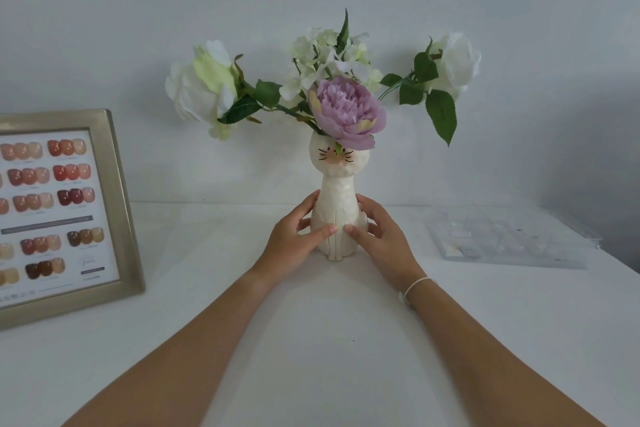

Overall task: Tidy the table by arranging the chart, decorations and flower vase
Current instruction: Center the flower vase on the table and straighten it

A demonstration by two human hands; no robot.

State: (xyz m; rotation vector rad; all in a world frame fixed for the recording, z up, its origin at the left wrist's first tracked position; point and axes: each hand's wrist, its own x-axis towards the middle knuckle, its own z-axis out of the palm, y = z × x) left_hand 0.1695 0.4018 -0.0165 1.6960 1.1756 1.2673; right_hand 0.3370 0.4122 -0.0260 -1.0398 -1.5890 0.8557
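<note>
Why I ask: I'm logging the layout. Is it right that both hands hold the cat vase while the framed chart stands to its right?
Not quite. The head view shows both hands, left and right, holding the cat vase, but the framed chart stands to its left.

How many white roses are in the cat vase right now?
2. One white rose leans out to the left of the cat-shaped vase, the other white rose to the right. A purple peony and pale hydrangea cluster sit between them and could hide more.

Plain pale wall behind a white table.
</note>
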